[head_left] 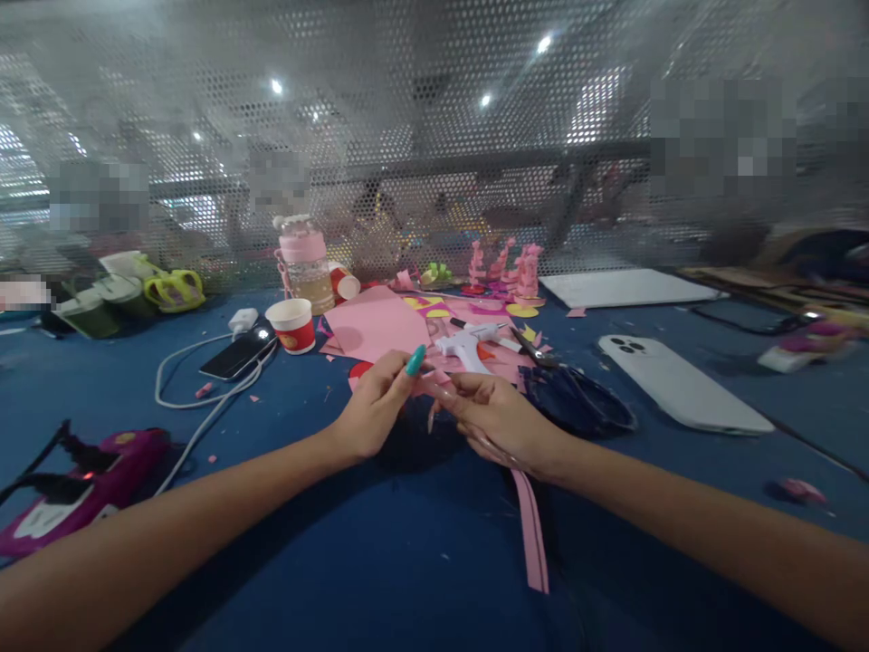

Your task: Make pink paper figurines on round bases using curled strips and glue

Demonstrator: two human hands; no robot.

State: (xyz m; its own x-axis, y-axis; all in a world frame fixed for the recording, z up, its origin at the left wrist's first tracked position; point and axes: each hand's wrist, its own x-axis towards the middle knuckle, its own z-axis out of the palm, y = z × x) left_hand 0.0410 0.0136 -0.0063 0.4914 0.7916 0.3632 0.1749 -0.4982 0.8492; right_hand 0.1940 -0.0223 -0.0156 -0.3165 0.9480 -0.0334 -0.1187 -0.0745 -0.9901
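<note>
Just above the blue table, my left hand (372, 406) and my right hand (506, 418) meet at a pink strip (532, 539). My left fingers pinch it near the thumb with the teal nail. The right fingers close around the strip, and its long tail hangs below that wrist toward the table. Parts of the strip are hidden by my fingers. Right behind my hands lies a white glue gun (468, 344) on pink sheets (380, 321). A dark blue pouch-like item (584, 400) rests beyond my right hand.
To the left are a paper cup (291, 328), a bottle (305, 267), a black phone (237, 353) with a white cable, and a purple power strip (101, 480). A white phone (679, 380) lies right. Pink cut-out figures (526, 272) stand before the perforated metal panel (421, 172).
</note>
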